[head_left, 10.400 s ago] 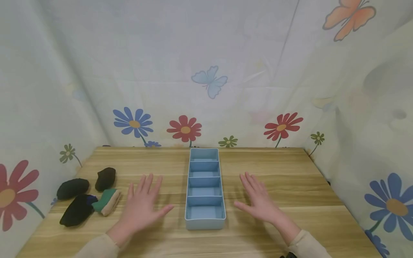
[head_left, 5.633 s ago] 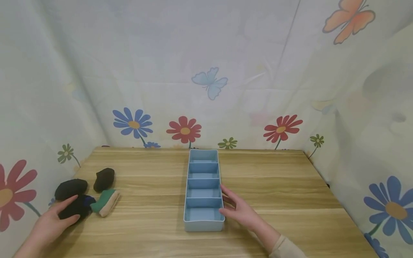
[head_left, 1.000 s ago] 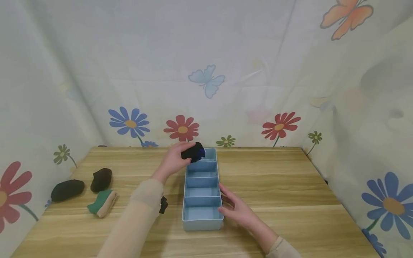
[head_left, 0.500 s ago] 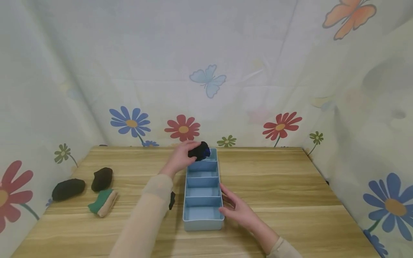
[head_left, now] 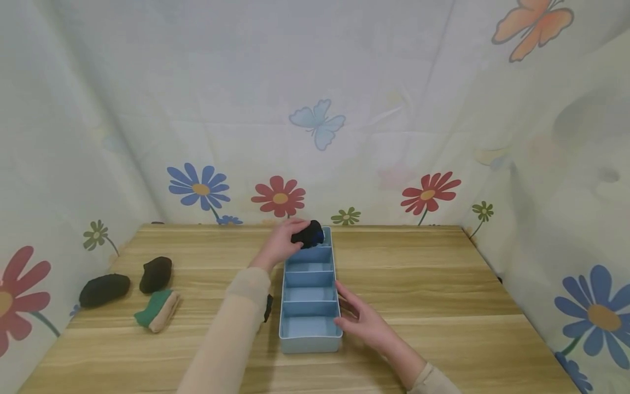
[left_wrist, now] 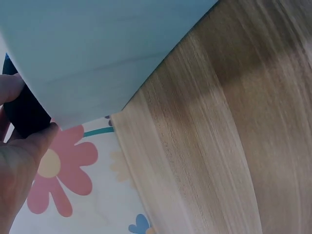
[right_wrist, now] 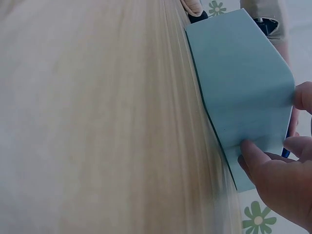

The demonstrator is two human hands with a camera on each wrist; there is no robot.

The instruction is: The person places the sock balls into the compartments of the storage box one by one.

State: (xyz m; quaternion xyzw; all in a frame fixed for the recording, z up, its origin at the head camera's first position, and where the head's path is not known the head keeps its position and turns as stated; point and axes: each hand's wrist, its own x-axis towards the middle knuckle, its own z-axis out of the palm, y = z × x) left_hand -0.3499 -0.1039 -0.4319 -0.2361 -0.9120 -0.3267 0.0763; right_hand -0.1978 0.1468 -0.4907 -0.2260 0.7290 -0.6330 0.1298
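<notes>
My left hand [head_left: 279,243] grips a rolled-up black sock [head_left: 308,235] with a blue patch, over the farthest compartment of a light blue divided box [head_left: 311,345]. Its fingers and thumb hold the sock's left end; in the left wrist view the dark sock [left_wrist: 27,114] is partly behind the box wall [left_wrist: 92,63]. On the box's near right side, my right hand [head_left: 366,323] touches the long wall, fingertips at the rim. The right wrist view has one finger against the outer wall [right_wrist: 239,87]. The nearer three compartments hold nothing visible.
At the left of the wooden table [head_left: 418,350] lie two dark rolled-up socks [head_left: 104,290] and a green-and-beige sock roll [head_left: 157,310]. A flowered cloth [head_left: 221,109] hangs behind the table and at both sides.
Since several seconds ago, my left hand has carried the black sock from the left group to the box's far end. Lately it has edged right; the right hand stays at the box.
</notes>
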